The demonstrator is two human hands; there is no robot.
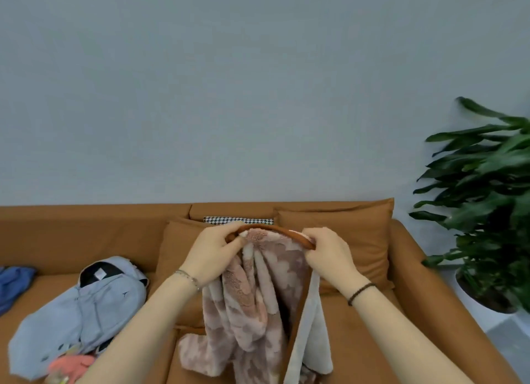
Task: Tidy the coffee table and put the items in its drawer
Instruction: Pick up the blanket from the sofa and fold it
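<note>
1. Wall, plain grey-blue; the upper half of the view was filled by it.
2. Sofa, orange-brown, set against the wall. Two matching cushions were propped on its back, with a black-and-white houndstooth cushion partly seen between them.
3. Plant, broad dark leaves, contained in a white pot that stood on the floor just beside the sofa's right arm.
4. Hoodie, pale blue, laid spread on the left seat. A small white label was seen in its dark neck lining, and a small dark mark on the chest; neither could be read.
5. Blanket, fluffy, pink and cream patterned, with a brown trim along its top and a pale grey panel at its right side. It was held up in front of the sofa and hung to the seat.
6. Blue cloth, bunched at the far left edge.
7. Coral fabric item, blurred, touching the hoodie's lower edge.
8. Left hand, fingers curled over the trim's left end; a thin bracelet was worn.
9. Right hand, clenched on the trim's right end; a dark beaded bracelet was worn.
</note>
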